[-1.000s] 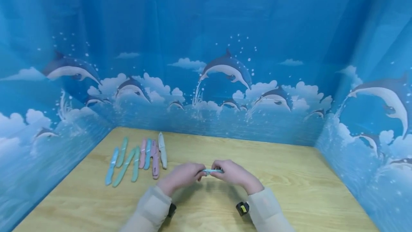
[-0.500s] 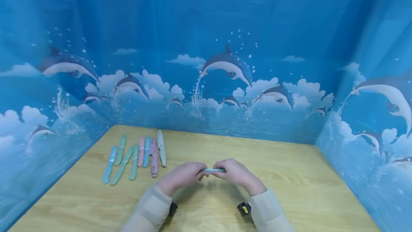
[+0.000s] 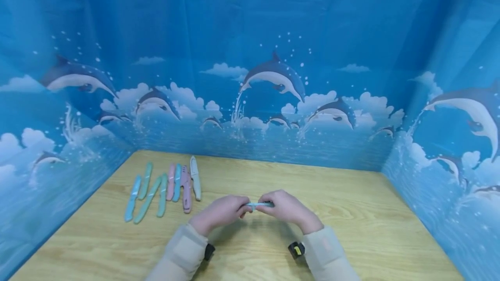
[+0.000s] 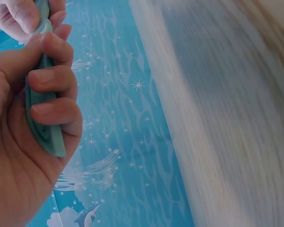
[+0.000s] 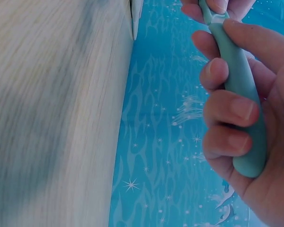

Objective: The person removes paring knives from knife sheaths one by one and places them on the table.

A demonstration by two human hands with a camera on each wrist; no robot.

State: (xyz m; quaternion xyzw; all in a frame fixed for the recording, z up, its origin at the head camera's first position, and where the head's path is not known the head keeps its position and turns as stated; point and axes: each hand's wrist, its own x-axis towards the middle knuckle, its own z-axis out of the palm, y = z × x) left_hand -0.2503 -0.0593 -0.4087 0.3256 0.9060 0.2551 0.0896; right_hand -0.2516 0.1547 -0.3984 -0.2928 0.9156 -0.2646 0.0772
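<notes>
Both hands hold one light green kitchen knife [image 3: 254, 204] level above the table, in the middle of the head view. My left hand [image 3: 224, 211] wraps its fingers round the pointed sheath [image 4: 51, 142], which covers the blade end. In the right wrist view, the fingers of my right hand [image 3: 285, 208] curl round the smooth, rounded handle [image 5: 240, 75]. The two hands nearly meet where sheath and handle join, and a paler strip shows there. Fingers hide much of the knife.
Left of the hands, several knives lie on the wooden table [image 3: 351, 211]: a blue knife [image 3: 132, 199], a green knife [image 3: 162, 196], a pink knife [image 3: 186, 192], a whitish knife [image 3: 196, 181] and others. A dolphin-print curtain [image 3: 218, 34] closes off the back and both sides.
Both hands keep their grip on the knife in almost the same place. The head view has shifted slightly; the knives on the table have not moved.
</notes>
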